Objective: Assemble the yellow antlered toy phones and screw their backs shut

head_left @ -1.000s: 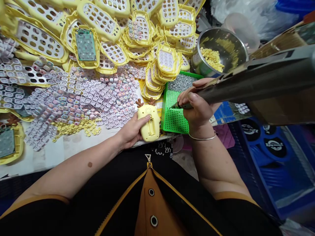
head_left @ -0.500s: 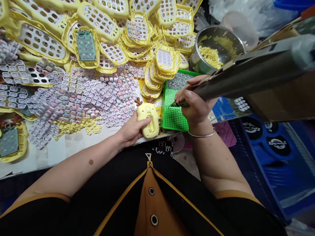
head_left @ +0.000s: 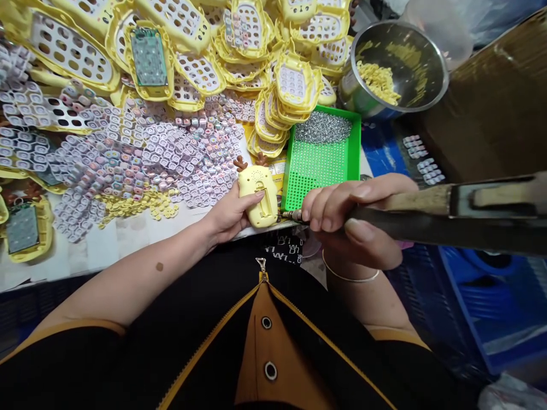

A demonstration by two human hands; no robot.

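Observation:
My left hand (head_left: pixel 233 213) is closed around a yellow toy phone (head_left: pixel 258 199) with brown antlers, its back and battery recess facing up. In my right hand (head_left: pixel 354 213) I grip a long dark electric screwdriver (head_left: pixel 427 225), fingers wrapped round its body. The screwdriver's tip points left, close to the lower right edge of the toy phone; whether it touches cannot be made out. Just behind my right hand lies a green perforated tray (head_left: pixel 325 162) with a heap of small silver screws (head_left: pixel 323 127) at its far end.
Yellow phone shells (head_left: pixel 70 48) are piled at the back left. Keypad pieces (head_left: pixel 171 159) and small yellow parts (head_left: pixel 137 208) spread over the table. A metal bowl (head_left: pixel 427 62) with yellow pieces stands behind the tray. A cardboard box (head_left: pixel 491 114) and blue crates (head_left: pixel 491 307) are on the right.
My right hand has brought the screwdriver from over the green tray toward me, its tip now beside the toy phone. The screwdriver lies more level. My left hand still holds the toy phone.

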